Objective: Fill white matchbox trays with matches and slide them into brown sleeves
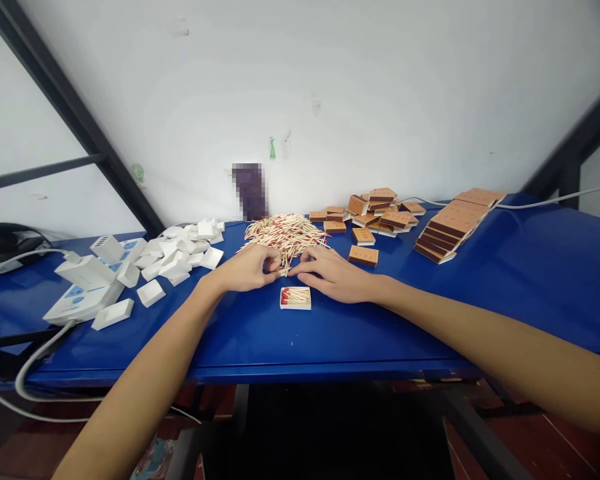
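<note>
— Where are our hands?
— At the near edge of the matches (286,233). Our left hand (247,269) pinches a few sticks, and our right hand (336,273) lies flat, fingers straight and close together.
— And the white tray (295,298)?
— Just in front of our hands (partly filled), on the blue table (505,287).

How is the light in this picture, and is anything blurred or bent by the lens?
Head view: soft even light, no hard shadows, faint sheen on the blue table; the wide lens bows the table's edges; a pixelated patch hides something at the wall; pile of matches, left hand and right hand are sharp.
</note>
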